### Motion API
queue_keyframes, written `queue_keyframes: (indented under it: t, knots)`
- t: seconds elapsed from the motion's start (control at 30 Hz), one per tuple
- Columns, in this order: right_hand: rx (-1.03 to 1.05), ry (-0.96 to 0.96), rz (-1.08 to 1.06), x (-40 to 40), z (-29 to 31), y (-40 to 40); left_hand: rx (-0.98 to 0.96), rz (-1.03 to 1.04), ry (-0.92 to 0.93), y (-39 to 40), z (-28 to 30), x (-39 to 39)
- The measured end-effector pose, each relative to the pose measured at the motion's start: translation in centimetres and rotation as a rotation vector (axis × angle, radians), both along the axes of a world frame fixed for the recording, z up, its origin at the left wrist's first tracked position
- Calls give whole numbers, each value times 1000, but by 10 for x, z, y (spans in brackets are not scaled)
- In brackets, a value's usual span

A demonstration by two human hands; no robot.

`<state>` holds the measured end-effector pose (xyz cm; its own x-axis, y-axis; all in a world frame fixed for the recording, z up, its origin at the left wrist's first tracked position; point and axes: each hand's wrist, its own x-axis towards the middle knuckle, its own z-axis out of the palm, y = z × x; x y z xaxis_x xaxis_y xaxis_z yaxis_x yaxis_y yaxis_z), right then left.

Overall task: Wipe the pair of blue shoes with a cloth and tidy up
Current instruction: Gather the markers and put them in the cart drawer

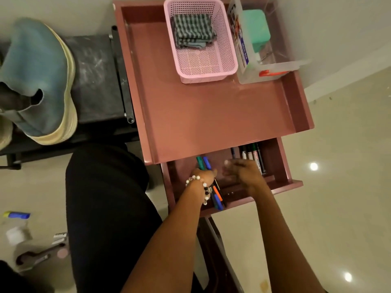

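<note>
left hand [204, 176]: inside the open drawer, fingers curled round a bunch of pens [203, 162]; green and blue ends stick out past the knuckles, more ends (orange, blue, black) show behind the wrist
bracelet [201, 185]: beads, on the left wrist
right hand [243, 173]: over the drawer middle, just beside the left hand; blurred, so cannot tell if the fingers are open or gripping anything
drawer [283, 166]: pulled out from under the desk top, pink like the desk
markers [251, 155]: row of dark ones lying at the drawer's right side, next to the right hand
desk [211, 115]: pink top with raised rim
basket [228, 53]: pink, perforated, at the far end of the desk
cloth [192, 30]: grey striped, folded, lying in the basket's far half
clear box [275, 66]: right of the basket, touching or nearly so (hard to tell); holds a green block [256, 28] and small items
shoe [38, 81]: blue with pale thick sole, on a dark shelf [95, 81] left of the desk, toe pointing away
second shoe [4, 127]: only a sliver at the left edge, just beside the first
leg [105, 208]: in black, lower left of the desk
floor [338, 187]: pale, glossy; blue-capped item and small bits lying at lower left, blurred
</note>
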<state>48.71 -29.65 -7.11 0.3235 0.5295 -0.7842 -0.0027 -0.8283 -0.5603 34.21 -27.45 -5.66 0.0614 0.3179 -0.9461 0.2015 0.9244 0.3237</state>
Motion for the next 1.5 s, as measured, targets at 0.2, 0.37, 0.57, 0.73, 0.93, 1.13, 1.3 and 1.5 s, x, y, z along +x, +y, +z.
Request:
queue_keyframes:
  t: [0.2,0.37,0.57,0.73,0.93,1.13,1.3,1.5]
  knots:
    - [-62,77,208,-14,37,-19,13,21,-13,-5,9,-5]
    - [-147,-409,83,-1,-38,3,-18,207,-41,-1,8,-13]
    - [-219,-703,132,-14,-71,20,11,150,-89,10,9,-19]
    - [-193,-856,167,4,-68,22,-85,95,-135,12,14,-21]
    - [2,-133,46,-14,-16,4,-60,98,-83,11,14,-19]
    - [-59,177,124,-38,24,-21,-58,10,19,5,11,-19]
    - [-82,-367,152,-1,-33,-1,-62,100,104,8,-1,-24]
    - [-203,-765,416,15,-88,23,-19,56,2,11,0,-21]
